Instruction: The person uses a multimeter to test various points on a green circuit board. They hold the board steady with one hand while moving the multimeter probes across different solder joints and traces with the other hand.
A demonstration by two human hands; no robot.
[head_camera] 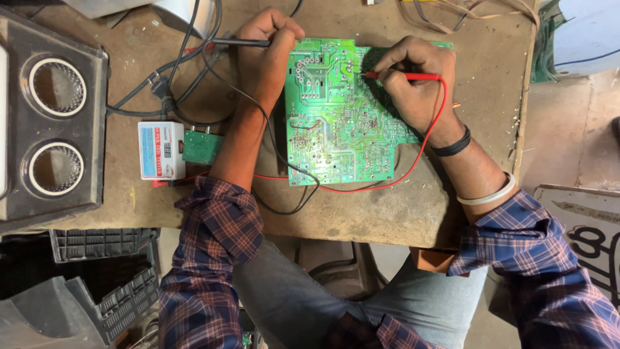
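Right hand (416, 81): pinches the red probe (407, 76), tip on the green circuit board (336, 123).
Left hand (265, 55): grips the black probe (242, 42) at the board's upper left edge.
Board: flat on the workbench (387, 213), between both hands.
Tester (161, 150): white box, left of the board.

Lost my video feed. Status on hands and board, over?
Left hand holds black probe. Right hand holds red probe on green circuit board. Leads cross the board's edge.
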